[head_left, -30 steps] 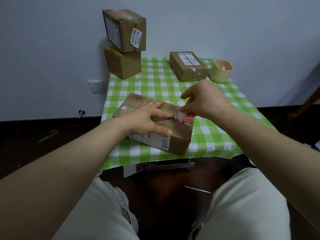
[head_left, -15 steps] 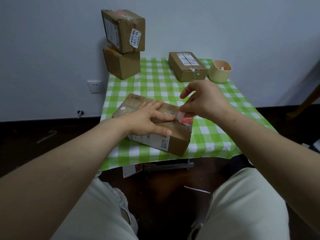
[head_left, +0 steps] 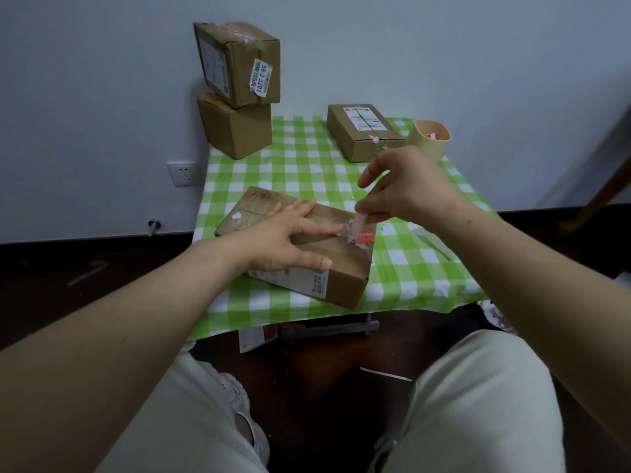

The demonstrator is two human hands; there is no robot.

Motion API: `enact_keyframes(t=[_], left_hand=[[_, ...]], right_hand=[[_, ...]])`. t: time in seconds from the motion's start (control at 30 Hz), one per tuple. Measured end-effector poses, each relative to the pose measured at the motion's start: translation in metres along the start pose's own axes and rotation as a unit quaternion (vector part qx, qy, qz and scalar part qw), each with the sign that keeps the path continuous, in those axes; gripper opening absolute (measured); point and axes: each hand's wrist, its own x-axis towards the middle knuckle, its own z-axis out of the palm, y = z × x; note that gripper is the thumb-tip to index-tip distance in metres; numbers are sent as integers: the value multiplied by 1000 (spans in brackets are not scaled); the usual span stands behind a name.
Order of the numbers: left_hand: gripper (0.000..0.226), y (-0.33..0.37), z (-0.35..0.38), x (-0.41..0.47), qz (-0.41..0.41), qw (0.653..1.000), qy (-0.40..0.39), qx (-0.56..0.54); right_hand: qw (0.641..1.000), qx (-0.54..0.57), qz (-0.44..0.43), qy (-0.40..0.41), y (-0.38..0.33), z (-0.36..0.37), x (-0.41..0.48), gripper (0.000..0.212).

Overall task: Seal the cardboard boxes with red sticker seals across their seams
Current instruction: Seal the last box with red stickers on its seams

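A flat cardboard box (head_left: 345, 268) lies near the front edge of the green-checked table (head_left: 307, 172). My left hand (head_left: 283, 237) rests flat on its top, fingers spread, with the index fingertip beside the seam. At the box's right end a red sticker seal (head_left: 364, 236) lies partly on the cardboard. My right hand (head_left: 403, 189) pinches the sticker's lifted pale end between thumb and fingers, index finger raised.
Two cardboard boxes (head_left: 239, 93) are stacked at the table's back left against the wall. Another flat box (head_left: 363, 131) sits at the back, with a beige cup (head_left: 428, 141) holding red stickers to its right. My knees are below the table's front edge.
My right hand has lifted slightly and tilted, drawing the sticker's free end up from the box. The left hand stays pressed on the box top.
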Motion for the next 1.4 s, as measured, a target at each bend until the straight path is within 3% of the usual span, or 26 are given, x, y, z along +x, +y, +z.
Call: enact_keyframes(t=[0.23,0.37,0.4,0.47,0.53,0.77,0.87,0.93,1.0,1.07,1.17,1.27,1.4], left_hand=[[49,2,0,1,-9,1000,-11,-20],[36,17,-4,-2,-56,987,51,-142],[46,22,-5,0,-71,979,81,-170],[86,30,-2,4,-89,971,141,-172],[86,35,3,7,-117,967,192,-123],[74,49,7,24,-166,961,215,-52],[105,51,8,28,-178,968,171,-51],[110,51,11,29,-178,965,189,-45],[99,51,14,31,-182,956,225,-54],[79,49,15,31,-179,947,259,-64],[65,46,13,29,-165,947,264,-79],[55,51,11,26,-125,948,284,-68],[40,72,9,29,-65,973,220,0]], right_hand=[[996,76,-7,-57,-1,3,3,15],[985,163,5,-60,3,0,4,10],[985,167,6,-48,7,-1,3,11],[988,148,12,-28,20,-4,2,13],[990,134,33,-25,36,-5,-2,9],[971,230,25,-63,52,6,-13,22],[956,286,14,-62,49,3,-9,29],[960,266,-14,-88,46,1,-8,33],[958,261,-32,-111,47,-1,-9,34],[958,275,-20,-82,52,-1,-9,34],[956,289,39,-9,70,-4,-10,20],[960,262,100,-13,81,0,-14,12],[947,281,145,-55,83,11,-17,8]])
